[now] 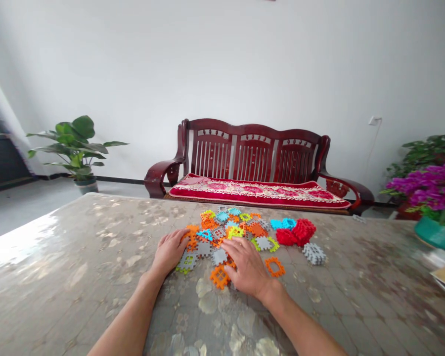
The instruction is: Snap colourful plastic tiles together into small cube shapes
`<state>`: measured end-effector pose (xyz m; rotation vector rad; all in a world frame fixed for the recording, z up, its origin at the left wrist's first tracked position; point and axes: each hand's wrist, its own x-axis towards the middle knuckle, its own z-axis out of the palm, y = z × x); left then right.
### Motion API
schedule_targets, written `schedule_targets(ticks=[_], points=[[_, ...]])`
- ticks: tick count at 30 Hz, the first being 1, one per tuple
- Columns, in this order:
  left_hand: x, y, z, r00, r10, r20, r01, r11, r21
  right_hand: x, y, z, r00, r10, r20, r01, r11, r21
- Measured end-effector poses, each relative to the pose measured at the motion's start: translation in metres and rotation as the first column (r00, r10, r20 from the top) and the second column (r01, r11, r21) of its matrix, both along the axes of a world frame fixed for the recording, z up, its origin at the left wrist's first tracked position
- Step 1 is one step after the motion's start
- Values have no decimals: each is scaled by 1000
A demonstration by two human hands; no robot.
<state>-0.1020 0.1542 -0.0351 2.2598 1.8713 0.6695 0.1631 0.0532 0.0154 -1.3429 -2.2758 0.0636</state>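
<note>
A loose pile of plastic interlocking tiles with notched edges lies on the table, in orange, grey, blue and yellow-green. My left hand [170, 251] rests at the pile's left edge, its fingers stretched out against an orange tile [192, 231]. Over the front of the pile lies my right hand [247, 264], fingers extended, touching a grey tile [218, 256]. Just left of its thumb is an orange window tile [220, 277]. An orange ring-shaped tile [275, 267] sits apart to the right of that hand. The right hand covers some tiles beneath it.
Right of the pile stand red tiles [304, 231], blue tiles [283, 224] and a grey stack [314, 253]. The patterned tablecloth [107, 282] covers the table. Purple flowers [430, 185] in a teal pot [435, 236] are at the right; a wooden bench [254, 153] stands behind.
</note>
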Motion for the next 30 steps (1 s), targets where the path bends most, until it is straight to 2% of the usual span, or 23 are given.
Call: schedule_targets(ticks=[5,8,12,14,17,21,26,30], points=[[0,0,1,1000,-2,9,2,1000,4,-11,14,6,986,33,161,-20,997,-81],[0,1,0,1000,-6,10,6,1000,-6,-14,17,2,979,30,199,-17,998,-65],[-1,2,-2,1000,-7,16,7,1000,-5,-14,16,-1,994,0,111,1,1000,-10],[-2,2,-2,1000,-9,17,9,1000,-5,-7,13,0,998,-60,16,60,998,25],[-2,1,-1,1000,-2,12,2,1000,-6,18,8,3,970,-201,-140,209,977,44],[0,0,1,1000,3,13,-3,1000,8,77,2,0,903,-351,-248,363,932,3],[0,1,0,1000,-5,17,4,1000,6,142,-5,-12,893,-432,-125,429,902,-47],[-1,1,-1,1000,-3,15,3,1000,6,159,-14,-22,867,-497,-29,498,862,95]])
